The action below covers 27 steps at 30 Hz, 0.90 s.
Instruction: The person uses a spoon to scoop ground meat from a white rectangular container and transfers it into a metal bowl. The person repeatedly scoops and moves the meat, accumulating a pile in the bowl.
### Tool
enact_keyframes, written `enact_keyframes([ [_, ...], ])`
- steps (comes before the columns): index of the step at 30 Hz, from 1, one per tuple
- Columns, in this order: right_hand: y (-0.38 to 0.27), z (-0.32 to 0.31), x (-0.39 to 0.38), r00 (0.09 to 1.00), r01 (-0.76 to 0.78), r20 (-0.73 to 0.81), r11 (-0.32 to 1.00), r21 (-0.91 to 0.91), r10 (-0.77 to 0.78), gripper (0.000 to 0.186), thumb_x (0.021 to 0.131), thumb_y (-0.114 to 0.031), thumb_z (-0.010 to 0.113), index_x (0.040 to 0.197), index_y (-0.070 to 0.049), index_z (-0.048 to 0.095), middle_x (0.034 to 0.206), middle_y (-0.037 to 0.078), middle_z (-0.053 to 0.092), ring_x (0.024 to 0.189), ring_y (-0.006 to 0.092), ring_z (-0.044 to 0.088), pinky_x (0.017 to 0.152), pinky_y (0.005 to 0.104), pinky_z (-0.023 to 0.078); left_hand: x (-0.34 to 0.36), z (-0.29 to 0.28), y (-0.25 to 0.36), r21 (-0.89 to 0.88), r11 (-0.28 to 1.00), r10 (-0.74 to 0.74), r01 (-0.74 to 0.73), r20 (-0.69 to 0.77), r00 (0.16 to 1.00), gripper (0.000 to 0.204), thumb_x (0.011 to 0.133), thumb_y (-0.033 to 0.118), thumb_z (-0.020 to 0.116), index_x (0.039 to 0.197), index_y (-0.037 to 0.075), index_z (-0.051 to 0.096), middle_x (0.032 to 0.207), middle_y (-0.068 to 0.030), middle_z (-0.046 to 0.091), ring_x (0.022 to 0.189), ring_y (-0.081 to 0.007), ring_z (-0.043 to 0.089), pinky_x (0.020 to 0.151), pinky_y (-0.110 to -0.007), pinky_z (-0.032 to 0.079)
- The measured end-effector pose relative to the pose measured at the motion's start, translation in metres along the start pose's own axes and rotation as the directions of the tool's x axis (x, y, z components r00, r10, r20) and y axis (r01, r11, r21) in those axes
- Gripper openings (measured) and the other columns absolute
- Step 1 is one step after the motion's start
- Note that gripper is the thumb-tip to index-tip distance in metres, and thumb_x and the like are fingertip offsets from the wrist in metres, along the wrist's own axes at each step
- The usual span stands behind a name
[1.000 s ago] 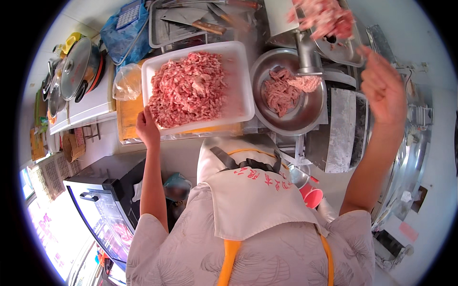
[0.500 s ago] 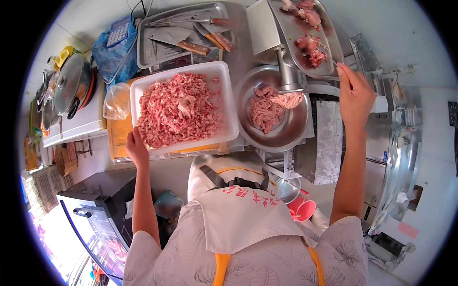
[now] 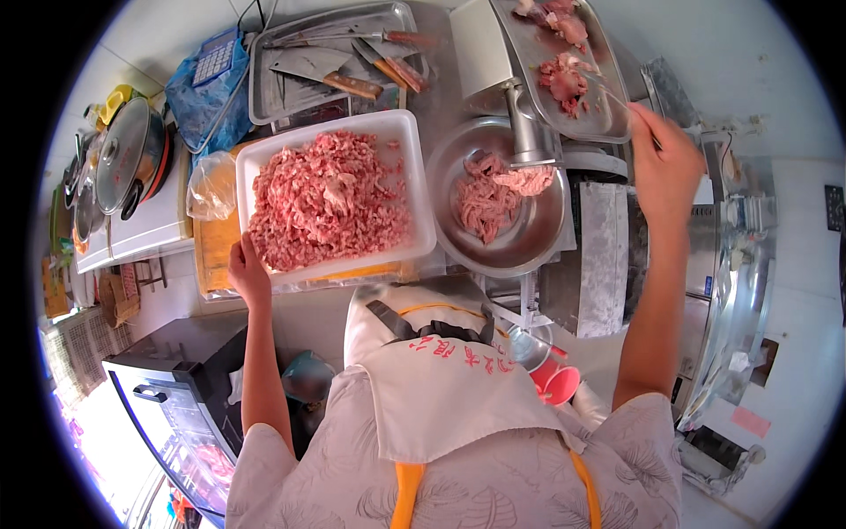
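Note:
A white plastic tray (image 3: 407,236) holds a heap of ground meat (image 3: 330,198). My left hand (image 3: 250,273) grips its near left corner, with the thumb on the rim. At the right, my right hand (image 3: 661,159) is closed around a thin metal utensil (image 3: 617,95), whose exact kind I cannot make out. The utensil's far end reaches over the meat grinder's metal feed tray (image 3: 608,123), beside a chunk of raw meat (image 3: 564,81). From the meat grinder (image 3: 531,132), pale minced strands (image 3: 527,181) hang into a steel bowl (image 3: 546,234) with more mince in it.
Behind the white tray, a metal tray (image 3: 264,101) holds a cleaver (image 3: 339,78) and knives. A blue plastic bag (image 3: 207,106) with a scale's keypad stands at the left, near a lidded pan (image 3: 128,154). Red buckets (image 3: 560,383) stand low on the right.
My right hand has moved slightly right and down with the utensil, and the utensil's far end has shifted over the feed tray. My left hand keeps its grip on the white tray.

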State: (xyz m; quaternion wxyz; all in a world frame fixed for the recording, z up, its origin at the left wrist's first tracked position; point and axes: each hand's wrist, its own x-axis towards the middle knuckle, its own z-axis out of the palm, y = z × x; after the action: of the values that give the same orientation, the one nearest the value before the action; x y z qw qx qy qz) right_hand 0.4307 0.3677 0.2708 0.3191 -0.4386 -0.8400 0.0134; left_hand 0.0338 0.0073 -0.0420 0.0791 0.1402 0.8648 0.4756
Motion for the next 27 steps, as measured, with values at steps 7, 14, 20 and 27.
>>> enact_keyframes([
  [7,-0.005,-0.016,0.012,0.978,-0.092,0.178,0.991,-0.098,0.108,0.021,0.095,-0.021,0.072,0.108,-0.006,0.078,0.088,0.015,0.074,0.075,0.0271,0.07,0.072,0.0371,0.052,-0.001,0.0,-0.006,-0.021,0.999,0.036,-0.037,-0.021,0.999,0.039,0.108,0.034,0.062,0.094,-0.002,0.069,0.072,-0.0045,0.06,0.069,-0.0109,0.049,0.064,-0.03,0.044],
  [14,0.009,0.007,0.024,0.986,-0.076,0.14,0.988,-0.136,0.095,0.024,0.096,-0.026,0.071,0.109,-0.007,0.078,0.084,0.014,0.074,0.072,0.0238,0.069,0.073,0.0343,0.052,-0.001,0.001,0.0,-0.013,1.0,0.003,-0.003,-0.005,1.0,0.039,0.108,0.034,0.062,0.094,-0.001,0.069,0.074,-0.0053,0.062,0.071,-0.0109,0.052,0.066,-0.031,0.047],
  [20,0.01,0.004,0.032,0.98,-0.152,0.116,0.985,-0.077,0.16,0.025,0.098,-0.029,0.068,0.11,-0.01,0.079,0.085,0.016,0.074,0.072,0.027,0.068,0.073,0.0354,0.053,-0.001,-0.001,-0.003,-0.016,1.0,0.009,-0.009,-0.008,1.0,0.04,0.108,0.036,0.062,0.095,-0.001,0.07,0.074,-0.0058,0.064,0.071,-0.0109,0.054,0.066,-0.032,0.047],
  [27,0.033,0.015,0.035,0.985,-0.093,0.139,0.993,-0.078,0.103,0.026,0.098,-0.03,0.068,0.11,-0.01,0.079,0.084,0.015,0.074,0.072,0.0261,0.069,0.074,0.0351,0.053,0.001,0.0,-0.005,0.031,0.999,0.022,-0.022,-0.004,1.0,0.041,0.108,0.036,0.062,0.095,-0.002,0.07,0.074,-0.0056,0.063,0.069,-0.011,0.051,0.065,-0.032,0.046],
])
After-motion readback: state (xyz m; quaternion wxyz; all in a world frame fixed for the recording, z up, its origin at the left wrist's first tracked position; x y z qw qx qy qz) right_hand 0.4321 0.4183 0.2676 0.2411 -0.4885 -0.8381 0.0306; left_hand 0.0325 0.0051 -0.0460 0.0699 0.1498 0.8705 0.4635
